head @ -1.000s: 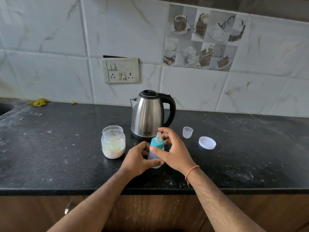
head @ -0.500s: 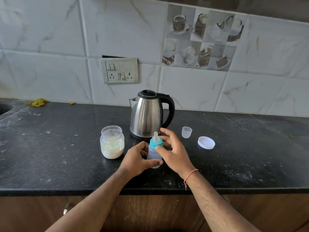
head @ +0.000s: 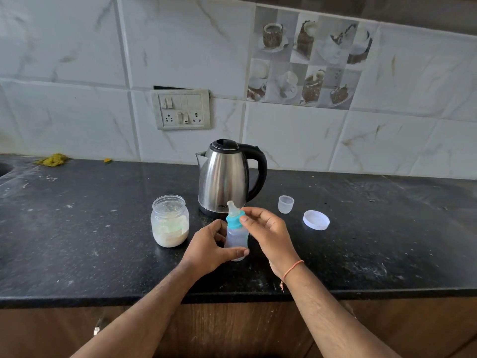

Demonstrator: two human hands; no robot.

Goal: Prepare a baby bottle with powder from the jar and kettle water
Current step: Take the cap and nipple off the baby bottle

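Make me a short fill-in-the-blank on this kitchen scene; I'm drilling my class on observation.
1. The left hand grips the body of the baby ____.
2. The right hand pinches the teal ring below the ____.
3. The powder jar stands ____ of the kettle.
4. The jar's white lid lies on the ____.

Missing words: bottle; nipple; left; counter

Standing upright at the front middle of the counter point(head: 77, 241), the baby bottle point(head: 236, 235), with the left hand point(head: 210, 245) wrapping its body and the right hand point(head: 267, 229) pinching its collar. Sitting just behind it, the kettle point(head: 227, 177). Resting left of the bottle, the jar point(head: 169, 220), with powder lying in it. Lying right of the kettle, a small cup point(head: 286, 204), then a lid point(head: 316, 220) farther right.
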